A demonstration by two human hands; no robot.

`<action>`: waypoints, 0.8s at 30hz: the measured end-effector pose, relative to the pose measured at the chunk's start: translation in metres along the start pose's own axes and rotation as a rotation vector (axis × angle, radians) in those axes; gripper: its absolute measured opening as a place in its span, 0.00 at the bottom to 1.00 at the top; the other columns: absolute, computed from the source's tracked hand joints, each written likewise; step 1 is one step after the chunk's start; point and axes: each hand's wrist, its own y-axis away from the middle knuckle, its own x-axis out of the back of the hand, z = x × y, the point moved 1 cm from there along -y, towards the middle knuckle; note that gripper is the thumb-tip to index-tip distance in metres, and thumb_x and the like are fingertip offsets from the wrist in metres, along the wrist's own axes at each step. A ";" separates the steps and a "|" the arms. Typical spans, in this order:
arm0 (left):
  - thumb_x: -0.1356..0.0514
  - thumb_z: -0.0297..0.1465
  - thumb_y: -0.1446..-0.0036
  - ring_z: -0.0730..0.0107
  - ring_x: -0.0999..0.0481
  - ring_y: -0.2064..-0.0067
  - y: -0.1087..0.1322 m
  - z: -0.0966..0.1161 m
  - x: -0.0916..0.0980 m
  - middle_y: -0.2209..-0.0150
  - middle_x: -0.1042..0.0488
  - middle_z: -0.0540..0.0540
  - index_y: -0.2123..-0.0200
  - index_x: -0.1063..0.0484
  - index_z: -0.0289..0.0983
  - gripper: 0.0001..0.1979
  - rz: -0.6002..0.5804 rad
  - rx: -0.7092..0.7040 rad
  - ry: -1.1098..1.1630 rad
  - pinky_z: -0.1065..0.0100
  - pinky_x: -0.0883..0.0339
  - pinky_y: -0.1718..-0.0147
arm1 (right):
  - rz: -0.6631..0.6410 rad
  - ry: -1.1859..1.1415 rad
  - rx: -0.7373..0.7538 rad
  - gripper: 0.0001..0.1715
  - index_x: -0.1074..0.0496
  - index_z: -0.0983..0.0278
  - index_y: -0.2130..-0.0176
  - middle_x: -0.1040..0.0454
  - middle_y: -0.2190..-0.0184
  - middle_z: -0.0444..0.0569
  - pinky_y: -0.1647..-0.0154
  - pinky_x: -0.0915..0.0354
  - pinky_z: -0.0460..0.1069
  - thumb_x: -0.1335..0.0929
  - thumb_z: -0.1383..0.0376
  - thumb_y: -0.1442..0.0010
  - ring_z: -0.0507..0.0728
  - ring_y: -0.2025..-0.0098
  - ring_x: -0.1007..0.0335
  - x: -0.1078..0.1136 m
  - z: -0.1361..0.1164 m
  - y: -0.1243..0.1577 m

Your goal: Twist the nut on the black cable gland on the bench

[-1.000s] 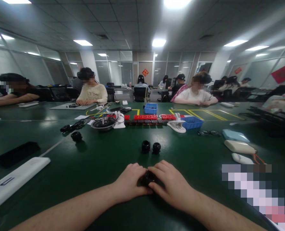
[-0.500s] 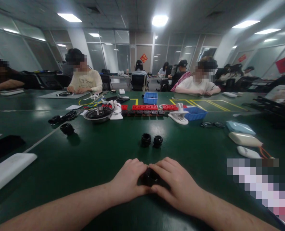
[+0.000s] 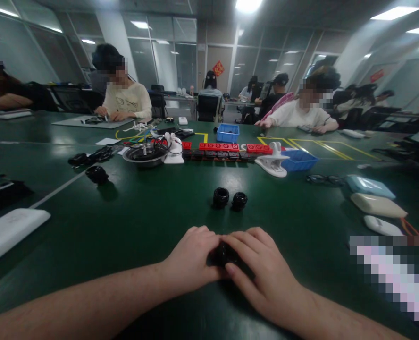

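My left hand (image 3: 191, 257) and my right hand (image 3: 262, 269) meet on the green table (image 3: 142, 226) near its front edge, fingers curled round a small black round part (image 3: 225, 254). Most of that part is hidden between the fingers. Two more black ring-shaped parts (image 3: 221, 197) (image 3: 239, 200) stand side by side just beyond my hands, untouched.
A further black part (image 3: 96, 174) lies at left, a white flat box (image 3: 7, 230) nearer the left edge. Red strips (image 3: 220, 147), blue bins (image 3: 228, 132) (image 3: 299, 160), a metal bowl (image 3: 145, 155) and a white clamp (image 3: 273, 163) sit mid-table. Cases (image 3: 377, 205) lie at right. Several people sit opposite.
The view has tipped down and slightly left, so the table objects sit higher and further right in frame. My hands stay together on the black part.
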 end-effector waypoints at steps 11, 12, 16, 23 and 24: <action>0.39 0.32 0.52 0.68 0.37 0.68 0.001 0.002 0.000 0.73 0.34 0.53 0.72 0.34 0.38 0.06 -0.016 -0.050 -0.039 0.67 0.48 0.69 | -0.139 -0.030 0.204 0.18 0.30 0.65 0.60 0.29 0.63 0.50 0.64 0.46 0.54 0.43 0.59 0.38 0.58 0.65 0.42 0.004 -0.013 0.003; 0.39 0.31 0.53 0.68 0.37 0.67 0.001 0.002 0.000 0.72 0.34 0.53 0.72 0.34 0.37 0.06 -0.021 -0.045 -0.041 0.68 0.48 0.69 | -0.150 -0.027 0.218 0.19 0.29 0.65 0.62 0.29 0.66 0.50 0.65 0.46 0.54 0.43 0.60 0.38 0.57 0.66 0.42 0.004 -0.013 0.004; 0.37 0.37 0.53 0.68 0.37 0.67 0.001 0.002 0.003 0.72 0.33 0.53 0.70 0.33 0.38 0.11 -0.029 -0.042 -0.025 0.68 0.48 0.69 | -0.098 -0.012 0.254 0.26 0.30 0.66 0.75 0.33 0.78 0.49 0.71 0.48 0.51 0.47 0.60 0.35 0.55 0.73 0.44 0.003 -0.012 0.009; 0.36 0.46 0.54 0.64 0.35 0.64 0.002 -0.002 0.001 0.68 0.31 0.51 0.62 0.31 0.40 0.20 -0.029 -0.038 -0.012 0.66 0.45 0.66 | -0.041 0.095 0.022 0.36 0.35 0.65 0.80 0.37 0.82 0.47 0.72 0.45 0.51 0.53 0.54 0.34 0.54 0.77 0.44 0.007 0.030 0.002; 0.36 0.47 0.54 0.64 0.35 0.64 0.002 -0.002 0.001 0.67 0.31 0.51 0.61 0.31 0.40 0.21 -0.032 -0.039 -0.017 0.66 0.45 0.65 | -0.021 0.103 -0.033 0.35 0.32 0.65 0.76 0.34 0.79 0.49 0.71 0.44 0.51 0.54 0.54 0.34 0.55 0.74 0.40 0.007 0.040 0.000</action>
